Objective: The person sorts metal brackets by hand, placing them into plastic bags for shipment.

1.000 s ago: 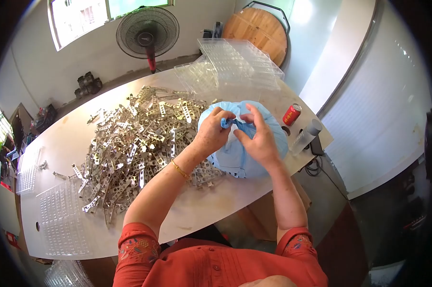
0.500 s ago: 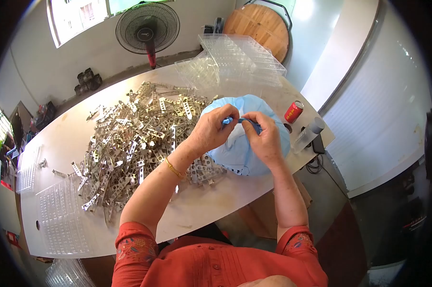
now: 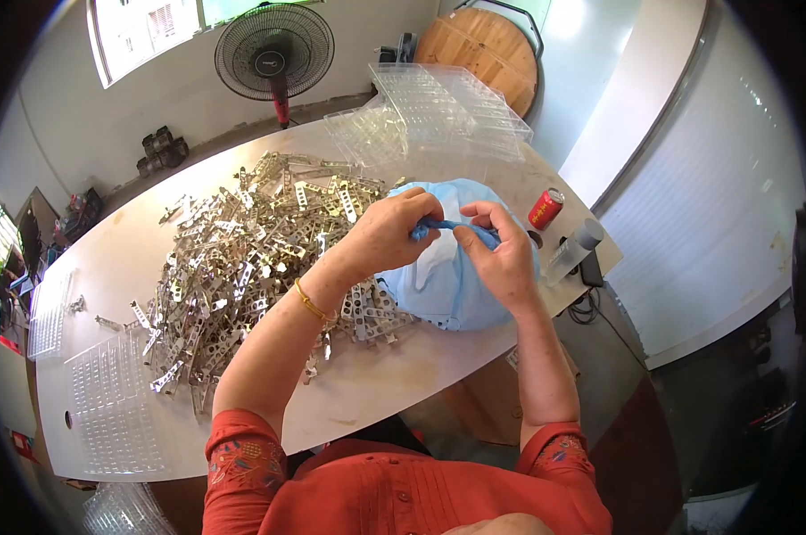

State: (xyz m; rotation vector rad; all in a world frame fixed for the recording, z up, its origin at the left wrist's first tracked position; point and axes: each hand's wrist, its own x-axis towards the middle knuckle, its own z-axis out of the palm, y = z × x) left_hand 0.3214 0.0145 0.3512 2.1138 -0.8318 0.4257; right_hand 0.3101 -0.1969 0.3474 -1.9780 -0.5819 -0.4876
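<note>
A light blue plastic bag (image 3: pixel 456 290), bulging and full, sits on the table at the right of a big heap of metal brackets (image 3: pixel 233 276). Above the bag, a twisted blue strip (image 3: pixel 447 225) stretches between my hands. My left hand (image 3: pixel 394 232) is closed round the strip's left end. The thumb and fingers of my right hand (image 3: pixel 499 254) pinch its right part. What the bag holds is mostly hidden.
Clear plastic trays (image 3: pixel 447 102) are stacked at the back, with more trays (image 3: pixel 113 406) at the left. A red can (image 3: pixel 546 208) and a clear bottle (image 3: pixel 574 251) stand right of the bag. A fan (image 3: pixel 274 53) stands behind the table.
My hands have moved slightly apart, and more of the twisted blue strip shows between them. The fingers of my right hand have lifted and spread a little.
</note>
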